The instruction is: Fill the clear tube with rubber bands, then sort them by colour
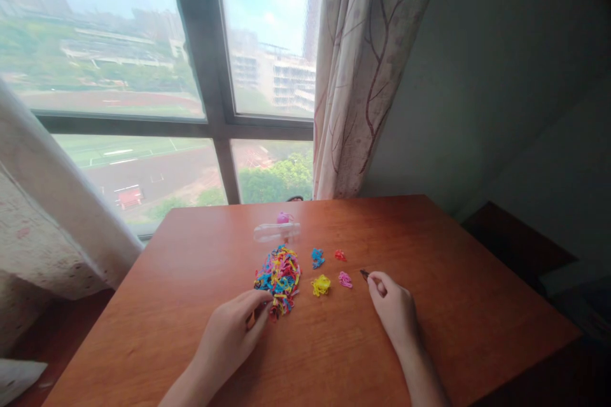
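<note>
A mixed heap of small coloured rubber bands [279, 276] lies on the wooden table [453, 305]. My left hand [231, 334] rests at the heap's near edge, fingers curled and pinching a band there. To the right lie small sorted clusters: blue [317, 258], red [340, 255], yellow [321, 285] and pink [345, 279]. My right hand [394, 305] is just right of the pink cluster, its fingertips pinched on a small dark band [365, 274] against the table.
A clear plastic container [277, 231] with a pink piece [284, 217] behind it lies beyond the heap. A window with curtains [363, 70] on both sides stands behind the table. A dark wall and a lower surface [515, 241] are on the right.
</note>
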The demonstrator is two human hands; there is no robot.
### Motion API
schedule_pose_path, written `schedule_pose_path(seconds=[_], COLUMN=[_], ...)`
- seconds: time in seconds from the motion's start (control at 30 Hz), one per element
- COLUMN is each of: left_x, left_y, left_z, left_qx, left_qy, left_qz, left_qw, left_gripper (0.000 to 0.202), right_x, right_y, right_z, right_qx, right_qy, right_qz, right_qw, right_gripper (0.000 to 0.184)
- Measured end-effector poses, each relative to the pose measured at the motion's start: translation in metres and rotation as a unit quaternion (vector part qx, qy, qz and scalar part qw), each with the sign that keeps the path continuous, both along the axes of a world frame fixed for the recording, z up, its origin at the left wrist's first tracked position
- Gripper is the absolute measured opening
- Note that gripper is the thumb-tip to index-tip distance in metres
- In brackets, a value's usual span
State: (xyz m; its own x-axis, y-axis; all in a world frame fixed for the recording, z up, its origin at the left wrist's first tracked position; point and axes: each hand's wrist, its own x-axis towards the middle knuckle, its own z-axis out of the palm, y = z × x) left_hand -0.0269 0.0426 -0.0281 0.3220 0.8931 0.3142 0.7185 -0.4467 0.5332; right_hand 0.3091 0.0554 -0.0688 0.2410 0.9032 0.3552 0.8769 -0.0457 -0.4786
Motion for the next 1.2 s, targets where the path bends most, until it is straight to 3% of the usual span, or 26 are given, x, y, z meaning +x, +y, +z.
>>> schedule_pose_path(seconds=[0.47, 0.67, 0.97, 1.2], left_x=[0.001, -0.015, -0.021, -0.018], left_y=[0.001, 0.008, 0.007, 0.003], left_z=[0.007, 0.007, 0.016, 0.019], left_qx=[-0.007, -0.012, -0.097, -0.118], left_qy=[-0.003, 0.006, 0.078, 0.109], left_qz=[0.001, 0.035, 0.011, -0.020], left_qw=[1.000, 0.999, 0.992, 0.987], left_gripper=[0.020, 0.022, 0.022, 0.020], right_x=[0.003, -0.005, -0.080, -0.123], right_y=[0.003, 0.000, -0.013, -0.019], right_z=[0.001, 0.006, 0.027, 0.035], right_qx=[-0.003, 0.018, -0.019, -0.095], right_qy=[0.017, 0.043, 0.094, 0.088], right_qz=[-0.022, -0.021, 0.162, 0.229], right_qw=[1.000, 0.999, 0.982, 0.965], right_gripper=[0.040, 0.039, 0.023, 0.015])
